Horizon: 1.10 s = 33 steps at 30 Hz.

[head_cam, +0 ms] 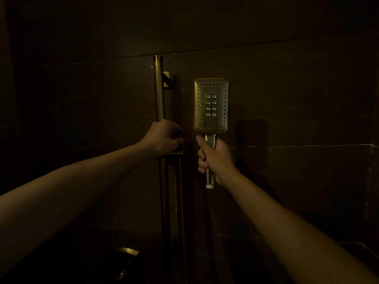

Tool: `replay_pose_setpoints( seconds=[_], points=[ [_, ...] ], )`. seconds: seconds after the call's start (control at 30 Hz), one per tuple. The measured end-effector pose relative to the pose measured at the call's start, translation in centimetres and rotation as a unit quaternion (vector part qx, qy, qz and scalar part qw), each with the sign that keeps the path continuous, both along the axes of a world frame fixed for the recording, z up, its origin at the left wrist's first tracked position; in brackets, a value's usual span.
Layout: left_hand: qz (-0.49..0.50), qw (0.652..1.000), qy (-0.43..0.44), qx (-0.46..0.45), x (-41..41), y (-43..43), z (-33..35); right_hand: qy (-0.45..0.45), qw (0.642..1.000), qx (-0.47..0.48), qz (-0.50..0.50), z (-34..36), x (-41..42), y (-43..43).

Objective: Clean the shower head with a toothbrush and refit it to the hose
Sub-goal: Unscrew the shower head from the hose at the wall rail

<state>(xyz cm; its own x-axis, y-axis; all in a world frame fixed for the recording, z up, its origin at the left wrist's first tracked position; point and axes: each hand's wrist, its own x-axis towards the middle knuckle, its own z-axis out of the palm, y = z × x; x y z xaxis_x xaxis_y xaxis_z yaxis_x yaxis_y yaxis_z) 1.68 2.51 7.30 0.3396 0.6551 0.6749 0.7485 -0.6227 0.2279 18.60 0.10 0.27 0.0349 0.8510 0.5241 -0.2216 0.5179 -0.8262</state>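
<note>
Frame centre: your right hand (213, 158) fisted round shower head (211, 105) handle, hose end bare. Left hand (164, 138) curled on rail bracket (180, 149). Dim light; wet grip may slip, head drops.

You have two hands in view, left (162, 138) and right (215, 158); one shower head (211, 105); one vertical rail (159, 89); one slider bracket (181, 149).

legible text: none | labels, brands, numbers, signs: none readable | shower head (211, 105) faceplate: nozzle holes only, no marking discernible | lighting: dim
</note>
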Motion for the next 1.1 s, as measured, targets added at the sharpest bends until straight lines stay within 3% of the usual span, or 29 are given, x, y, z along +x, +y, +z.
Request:
replay_pose_setpoints(
  seconds=[0.2, 0.43, 0.77, 0.97, 1.03, 1.1],
  points=[
    [0.039, 0.992, 0.113, -0.037, 0.9, -0.5, 1.7, -0.003, 1.0, -0.005, -0.019, -0.7, 0.1, -0.5],
    [0.049, 0.989, 0.137, -0.02, 0.8, -0.4, 0.2, 0.001, 1.0, -0.018, -0.012, -1.2, 0.5, -0.6],
    [0.045, 0.994, 0.096, 0.012, 0.8, -0.3, -0.9, 0.005, 1.0, -0.017, 0.001, -1.3, -0.1, -0.7],
    [-0.057, 0.988, -0.057, 0.13, 0.5, -3.7, -6.3, 0.001, 1.0, -0.015, 0.0, -1.3, 0.2, -1.2],
    [-0.065, 0.992, -0.106, 0.002, 0.7, -4.9, -8.9, -0.002, 1.0, -0.02, 0.009, -1.5, 0.1, -1.4],
    [-0.105, 0.949, -0.174, -0.242, 1.3, -6.0, -11.5, -0.003, 0.999, -0.027, 0.025, -1.9, -0.1, -1.6]
  ],
)
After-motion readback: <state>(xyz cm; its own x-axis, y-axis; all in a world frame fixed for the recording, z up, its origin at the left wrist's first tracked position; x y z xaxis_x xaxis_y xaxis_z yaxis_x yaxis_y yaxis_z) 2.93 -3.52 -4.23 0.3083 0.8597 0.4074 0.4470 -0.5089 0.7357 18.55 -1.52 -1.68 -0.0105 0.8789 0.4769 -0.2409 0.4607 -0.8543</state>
